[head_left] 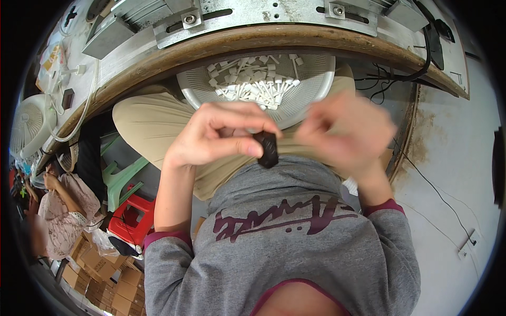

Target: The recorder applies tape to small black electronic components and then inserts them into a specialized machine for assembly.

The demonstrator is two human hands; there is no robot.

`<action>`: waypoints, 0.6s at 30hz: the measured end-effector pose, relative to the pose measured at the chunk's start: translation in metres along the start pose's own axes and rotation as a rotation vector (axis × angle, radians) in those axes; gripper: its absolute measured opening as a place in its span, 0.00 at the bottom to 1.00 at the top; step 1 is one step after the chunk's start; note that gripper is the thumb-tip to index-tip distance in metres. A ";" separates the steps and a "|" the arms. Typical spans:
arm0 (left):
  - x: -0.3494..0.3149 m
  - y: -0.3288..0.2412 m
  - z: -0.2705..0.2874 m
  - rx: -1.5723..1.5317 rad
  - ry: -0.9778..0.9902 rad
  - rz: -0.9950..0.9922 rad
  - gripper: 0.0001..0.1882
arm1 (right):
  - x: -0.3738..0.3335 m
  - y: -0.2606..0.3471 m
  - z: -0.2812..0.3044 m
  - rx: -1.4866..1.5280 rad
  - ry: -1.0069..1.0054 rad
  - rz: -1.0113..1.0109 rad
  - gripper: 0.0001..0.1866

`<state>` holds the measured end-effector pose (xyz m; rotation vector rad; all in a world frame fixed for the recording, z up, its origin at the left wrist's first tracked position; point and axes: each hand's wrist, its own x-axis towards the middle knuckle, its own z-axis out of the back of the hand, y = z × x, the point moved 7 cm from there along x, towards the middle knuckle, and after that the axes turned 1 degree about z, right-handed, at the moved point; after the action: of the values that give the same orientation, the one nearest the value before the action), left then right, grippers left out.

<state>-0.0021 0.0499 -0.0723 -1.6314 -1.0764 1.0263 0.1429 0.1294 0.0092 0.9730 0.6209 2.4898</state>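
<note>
1. A small dark faceted piece (267,150) sits in front of the person's body, just on the near side of the basket (316,84). From here I'd guess it is light and stiff; its slightly glossy faces could be a little slick.
2. The left hand (205,131), nearer to us than the basket's left part, pinches that piece between thumb and forefinger near its upper left edge, leaving most of it exposed below. That seems a sound place to hold it; the opposite edge looks just as good for a second grip.
3. The right hand (350,129), by the basket's near right side, is a blur, its fingers apparently curled. I cannot tell whether they pinch anything.
4. Many white pieces (259,92), several with stems and blocky heads, lie heaped inside the basket.
5. Past the basket's far side runs the wooden edge of a bench (274,32), with a metal frame (253,16) on top.
6. Well to the basket's left, and nearer than it, stand a red stool (139,224) and cardboard boxes (97,263); another person (66,210) sits beyond.
</note>
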 end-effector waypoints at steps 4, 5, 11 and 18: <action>-0.009 0.016 0.019 -0.086 -0.234 -0.084 0.23 | 0.003 -0.039 0.010 0.340 0.137 -0.410 0.05; -0.009 0.015 0.019 -0.014 -0.217 -0.078 0.23 | 0.000 -0.033 -0.001 0.442 0.181 -0.426 0.04; -0.003 0.005 0.011 -0.296 -0.318 -0.073 0.27 | -0.015 -0.034 -0.018 0.893 0.227 -0.763 0.04; -0.005 0.001 0.009 -0.168 -0.357 -0.113 0.26 | -0.024 -0.075 0.031 0.832 -0.052 -0.777 0.07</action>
<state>-0.0117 0.0469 -0.0742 -1.5302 -1.5097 1.2070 0.1961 0.1871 -0.0226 0.8002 1.7001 1.4951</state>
